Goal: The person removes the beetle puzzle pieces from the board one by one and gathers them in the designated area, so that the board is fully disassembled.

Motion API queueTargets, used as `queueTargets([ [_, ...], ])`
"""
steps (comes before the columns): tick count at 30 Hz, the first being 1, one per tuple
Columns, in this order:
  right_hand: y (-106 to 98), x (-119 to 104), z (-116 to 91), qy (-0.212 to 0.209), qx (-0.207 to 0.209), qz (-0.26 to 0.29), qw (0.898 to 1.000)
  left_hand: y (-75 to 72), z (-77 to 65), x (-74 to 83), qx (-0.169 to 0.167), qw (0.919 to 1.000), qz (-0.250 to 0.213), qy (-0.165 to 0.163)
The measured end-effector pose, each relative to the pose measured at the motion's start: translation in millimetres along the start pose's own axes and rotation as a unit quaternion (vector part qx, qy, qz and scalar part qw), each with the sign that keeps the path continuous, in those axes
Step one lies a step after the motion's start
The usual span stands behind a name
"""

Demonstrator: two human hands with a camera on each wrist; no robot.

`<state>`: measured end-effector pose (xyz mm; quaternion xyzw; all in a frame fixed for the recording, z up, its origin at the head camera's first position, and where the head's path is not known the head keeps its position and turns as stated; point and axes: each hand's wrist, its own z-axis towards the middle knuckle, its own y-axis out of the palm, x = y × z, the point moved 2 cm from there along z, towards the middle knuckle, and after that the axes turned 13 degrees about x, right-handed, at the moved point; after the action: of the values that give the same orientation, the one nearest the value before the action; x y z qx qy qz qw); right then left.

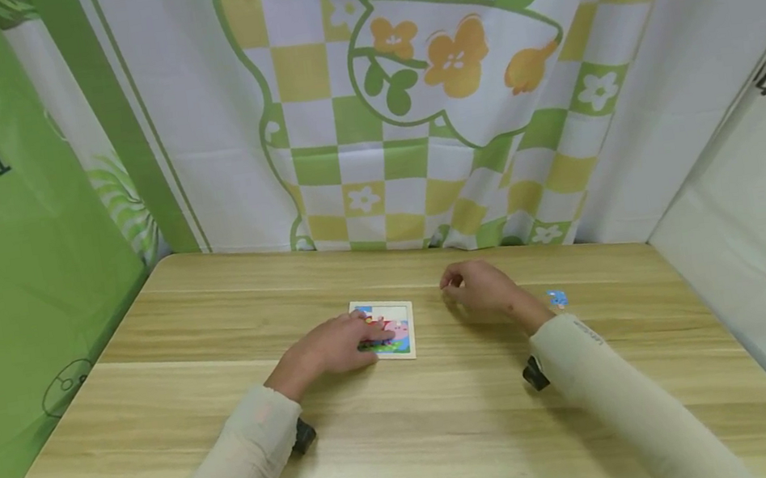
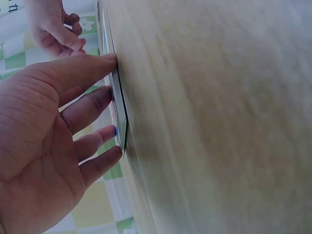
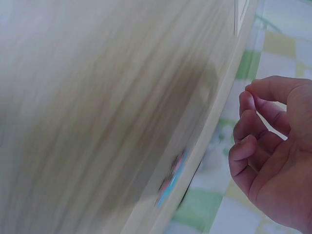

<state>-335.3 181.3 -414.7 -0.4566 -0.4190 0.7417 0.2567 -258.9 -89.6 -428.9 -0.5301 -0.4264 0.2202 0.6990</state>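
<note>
A small square picture puzzle (image 1: 406, 348) in a pale frame lies flat on the table. It shows pink, red and green cartoon artwork, with a bare pale patch near its top. My left hand (image 1: 339, 345) rests on its left side, fingertips on the picture and thumb by the near edge; in the left wrist view the fingers are spread and fairly straight. Right of the puzzle, my right hand (image 1: 481, 286) hovers over the table, its fingers curled and thumb meeting index fingertip, nothing visible between them. A small blue puzzle piece (image 1: 557, 298) lies beyond the right wrist.
The wood-grain table (image 1: 427, 445) ends at a checked, flower-printed curtain (image 1: 372, 159) behind. Green cloth (image 1: 26, 264) hangs along the left side, and a white printed cloth (image 1: 756, 170) along the right. Both forearms carry dark wrist devices below pale sleeves.
</note>
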Motion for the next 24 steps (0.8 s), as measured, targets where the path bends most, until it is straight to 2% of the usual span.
queueTargets([
  [3,7.6,-13.5,1.7,-0.005,-0.013,0.010,1.000,0.6,0.1,-0.4,-0.001,1.0000,0.001,-0.002],
  [7,18.0,-28.7,4.9,-0.035,-0.031,0.041,0.998,1.1,0.7,-1.1,-0.002,1.0000,0.005,-0.005],
  [15,35.8,-47.1,10.7,-0.085,-0.086,0.100,0.988,0.3,0.6,-0.5,-0.007,0.9999,0.010,0.001],
  [24,45.0,-52.0,12.1,-0.102,-0.104,0.097,0.985,-0.2,0.0,-0.2,0.003,1.0000,0.006,0.006],
])
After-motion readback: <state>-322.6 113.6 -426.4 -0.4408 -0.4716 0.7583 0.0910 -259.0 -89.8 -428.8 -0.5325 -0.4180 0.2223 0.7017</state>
